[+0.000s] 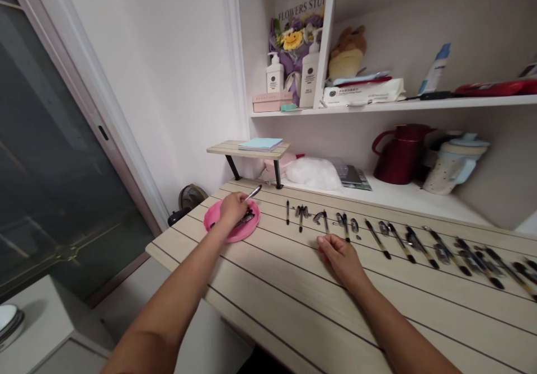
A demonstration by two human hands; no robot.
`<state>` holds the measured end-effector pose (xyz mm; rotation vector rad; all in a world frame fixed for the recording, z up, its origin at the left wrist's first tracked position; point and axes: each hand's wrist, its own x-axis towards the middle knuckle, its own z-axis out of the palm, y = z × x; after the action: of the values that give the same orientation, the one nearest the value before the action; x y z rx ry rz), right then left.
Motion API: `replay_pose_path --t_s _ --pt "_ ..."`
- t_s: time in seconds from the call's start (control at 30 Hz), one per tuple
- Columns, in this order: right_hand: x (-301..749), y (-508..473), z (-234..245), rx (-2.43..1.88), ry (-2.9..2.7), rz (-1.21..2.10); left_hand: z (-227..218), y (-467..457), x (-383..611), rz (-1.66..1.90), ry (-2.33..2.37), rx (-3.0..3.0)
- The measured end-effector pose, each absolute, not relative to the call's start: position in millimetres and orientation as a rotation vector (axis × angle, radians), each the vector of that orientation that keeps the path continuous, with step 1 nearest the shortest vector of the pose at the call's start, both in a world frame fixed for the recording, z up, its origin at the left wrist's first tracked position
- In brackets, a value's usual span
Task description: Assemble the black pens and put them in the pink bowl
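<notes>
My left hand (232, 207) reaches over a pink plate (251, 229) at the left end of the light wooden desk (293, 301). Its fingers are closed on a slim silver pen (253, 193) that sticks out to the upper right. More dark pens lie on the plate under the hand. My right hand (342, 256) rests on the desk with fingers curled, just below a row of pens and pen parts (377, 237) laid out side by side to the right. Whether it holds anything I cannot make out.
A small raised shelf (247, 150) with a blue notepad stands behind the plate. A dark red jug (398, 153) and a pale jug (455, 164) sit on the back ledge. Bottles and a plush toy fill the upper shelf. A glass sliding door is at left.
</notes>
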<state>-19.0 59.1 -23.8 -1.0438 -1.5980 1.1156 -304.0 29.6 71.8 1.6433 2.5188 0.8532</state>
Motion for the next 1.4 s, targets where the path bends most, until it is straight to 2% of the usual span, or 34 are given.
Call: replay_pose_path --t_s 0.27,0.57,0.8,1.03,1.2,1.4 --pt "-19 60 -26 -1.073 -1.651 1.094 53 22 -358 0.521 2.690 1.427" --pt "-20 61 -28 -1.073 -1.668 1.092 53 29 -362 0.386 2.718 1.397" --pt "-20 63 -30 -1.058 -1.652 1.139 63 31 -334 0.516 2.718 1.621" --pt "-21 64 -32 -1.039 -1.622 1.131 52 72 -242 0.631 2.398 1.914" --pt "-21 64 -31 -1.045 -1.615 1.140 30 107 -201 0.616 2.318 1.733" --pt "-21 63 -28 -1.045 -1.605 1.130 20 125 -203 0.739 2.206 1.428"
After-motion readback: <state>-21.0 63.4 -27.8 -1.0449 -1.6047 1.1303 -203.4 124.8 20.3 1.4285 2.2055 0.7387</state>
